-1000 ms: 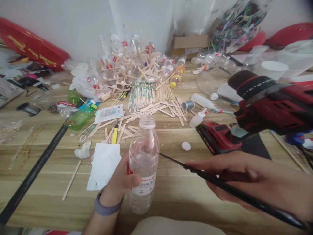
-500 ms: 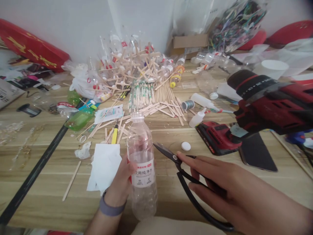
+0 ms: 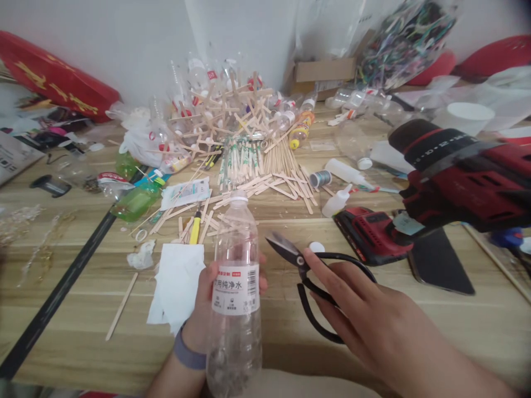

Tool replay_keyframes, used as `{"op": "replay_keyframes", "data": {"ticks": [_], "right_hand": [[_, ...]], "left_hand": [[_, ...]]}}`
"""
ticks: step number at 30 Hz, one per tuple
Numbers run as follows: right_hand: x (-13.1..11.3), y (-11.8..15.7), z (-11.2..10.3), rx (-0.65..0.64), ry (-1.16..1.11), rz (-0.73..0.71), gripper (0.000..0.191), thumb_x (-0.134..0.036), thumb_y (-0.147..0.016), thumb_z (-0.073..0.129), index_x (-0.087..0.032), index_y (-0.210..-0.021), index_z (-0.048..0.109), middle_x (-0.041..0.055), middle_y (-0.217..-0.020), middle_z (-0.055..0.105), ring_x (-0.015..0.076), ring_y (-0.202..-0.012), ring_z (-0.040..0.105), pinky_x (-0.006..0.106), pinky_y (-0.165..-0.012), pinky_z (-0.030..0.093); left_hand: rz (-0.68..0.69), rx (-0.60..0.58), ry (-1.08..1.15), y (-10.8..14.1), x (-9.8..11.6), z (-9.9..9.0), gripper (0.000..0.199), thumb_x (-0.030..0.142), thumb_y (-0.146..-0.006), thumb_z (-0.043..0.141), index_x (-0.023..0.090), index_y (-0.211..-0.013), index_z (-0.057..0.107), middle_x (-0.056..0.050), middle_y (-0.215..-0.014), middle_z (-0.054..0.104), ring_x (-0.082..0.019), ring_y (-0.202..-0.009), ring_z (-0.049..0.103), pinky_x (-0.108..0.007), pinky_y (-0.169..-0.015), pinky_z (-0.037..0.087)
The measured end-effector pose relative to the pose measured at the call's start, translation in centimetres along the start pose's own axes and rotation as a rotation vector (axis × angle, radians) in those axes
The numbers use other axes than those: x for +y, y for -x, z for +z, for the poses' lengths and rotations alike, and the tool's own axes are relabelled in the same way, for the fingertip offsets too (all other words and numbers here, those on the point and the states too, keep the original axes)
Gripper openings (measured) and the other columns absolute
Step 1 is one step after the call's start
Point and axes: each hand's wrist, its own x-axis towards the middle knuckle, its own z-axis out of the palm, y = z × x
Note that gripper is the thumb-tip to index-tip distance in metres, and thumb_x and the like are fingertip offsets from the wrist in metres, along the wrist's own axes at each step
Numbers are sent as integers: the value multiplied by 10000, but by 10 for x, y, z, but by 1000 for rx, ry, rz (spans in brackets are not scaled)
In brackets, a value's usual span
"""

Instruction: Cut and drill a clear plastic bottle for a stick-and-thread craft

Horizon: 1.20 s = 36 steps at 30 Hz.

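Note:
My left hand point(image 3: 203, 301) is wrapped round a clear plastic bottle point(image 3: 236, 342) with a white and red label, held nearly upright at the front of the table. Its fingertips show on the bottle's right side. My right hand point(image 3: 360, 315) grips black-handled scissors point(image 3: 301, 260), fingers in the handle loops. The scissors' blades look closed and point up and left, a short way from the bottle without touching it. A white cap point(image 3: 316, 247) lies just behind the scissors.
At right a red drill point(image 3: 460, 171) stands beside a dark phone point(image 3: 442, 260). Wooden sticks point(image 3: 286, 185) and bottles pile up at the back. White paper point(image 3: 176, 282), a yellow-handled cutter point(image 3: 194, 228) and a green bottle point(image 3: 136, 202) lie left. Small squeeze bottle point(image 3: 337, 200) sits mid-right.
The bottle has turned in my left hand, so its label's barcode now shows. My right hand has turned the scissors, bringing both handle loops into view; their tips are slightly farther from the bottle.

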Motion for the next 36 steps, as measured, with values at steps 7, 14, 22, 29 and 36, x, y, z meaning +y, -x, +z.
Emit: {"op": "replay_keyframes", "data": {"ticks": [7, 14, 22, 29, 36], "right_hand": [[3, -1, -14, -26, -392, 143, 394, -246, -964, 438, -189, -1351, 482, 33, -824, 660, 147, -571, 661, 230, -461, 506], [-8, -6, -25, -464, -1429, 564, 309, -483, -893, 554, -234, -1056, 637, -16, -664, 540, 111, -524, 488, 202, -467, 415], [-24, -4, -16, -562, -2051, 721, 529, -682, -903, 441, -182, -997, 587, -84, -475, 389, 58, -367, 365, 144, -346, 211], [-28, -5, -14, -566, -2155, 848, 547, -715, -866, 466, -183, -943, 569, -126, -414, 328, 35, -280, 250, 147, -316, 137], [-26, -4, -12, -597, -2241, 731, 560, -745, -828, 496, -197, -923, 559, -111, -435, 360, 46, -311, 292, 145, -352, 223]], "left_hand": [[141, -22, -53, -4, 0, 2, 535, 584, -753, 640, 158, -1062, 731, -90, -850, 750, -176, -633, 662, -227, -502, 491], [67, -77, -19, 0, 1, 2, 485, 503, -667, 751, 188, -1036, 744, -56, -892, 751, -191, -683, 678, -239, -543, 519], [67, -87, -152, 2, 2, 1, 556, 594, -657, 738, 194, -1044, 732, -25, -653, 722, -197, -591, 677, -226, -473, 453], [104, -30, -201, 2, 1, -3, 738, 580, -610, 780, 207, -1230, 636, -57, -793, 752, -206, -641, 677, -271, -555, 501], [124, -50, -163, 3, -1, -6, 695, 545, -631, 778, 267, -1250, 624, -45, -911, 732, -197, -669, 663, -255, -523, 476]]}}
